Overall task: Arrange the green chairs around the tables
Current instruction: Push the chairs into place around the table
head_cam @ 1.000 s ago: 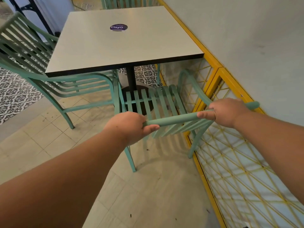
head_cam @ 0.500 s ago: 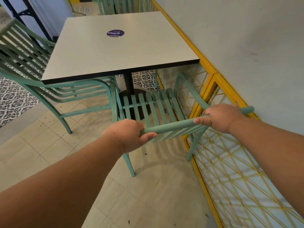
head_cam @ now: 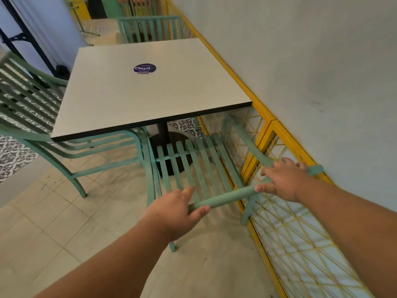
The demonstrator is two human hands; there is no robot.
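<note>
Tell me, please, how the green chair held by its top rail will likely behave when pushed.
The green chair probably stays stiff: tube frame, fixed slats. It should scrape, not roll, on plain feet across the tiled floor. Pushed at the top rail, it may tip.

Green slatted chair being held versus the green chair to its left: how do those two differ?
The held green slatted metal chair has the person's left grip and right grip on its top rail; the left green slatted metal chair is untouched. The held chair shows its back to the camera, beside the yellow lattice railing; the left chair's back stands leftward, seat under the white square table. Both share colour and slats.
</note>
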